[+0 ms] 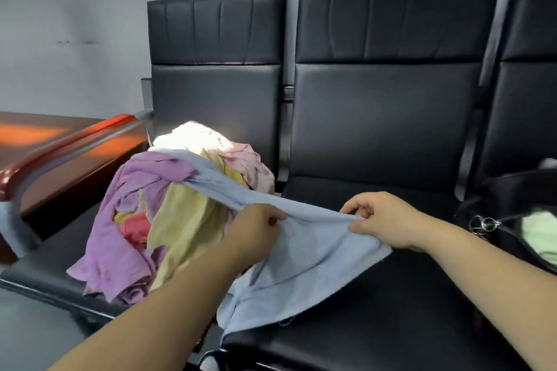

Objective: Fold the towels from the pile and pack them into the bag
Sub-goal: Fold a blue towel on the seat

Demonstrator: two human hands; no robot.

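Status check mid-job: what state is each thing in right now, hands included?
Pile: crumpled, unfolded, on a chair seat.
Blue towel: unfolded, stretched between both hands, far end on the pile.
Left hand: pinches the towel's upper edge.
Right hand: pinches the same edge.
Bag: open.
Green towel: inside the bag.

3 black padded chairs (385, 117) line a grey wall (75, 24) — reddish wooden table (45, 135) at left

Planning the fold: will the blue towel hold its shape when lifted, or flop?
Likely floppy: the blue towel sags and creases between left hand and right hand. Probably light: two pinches hold it up. May tug the pile, where its far end lies.
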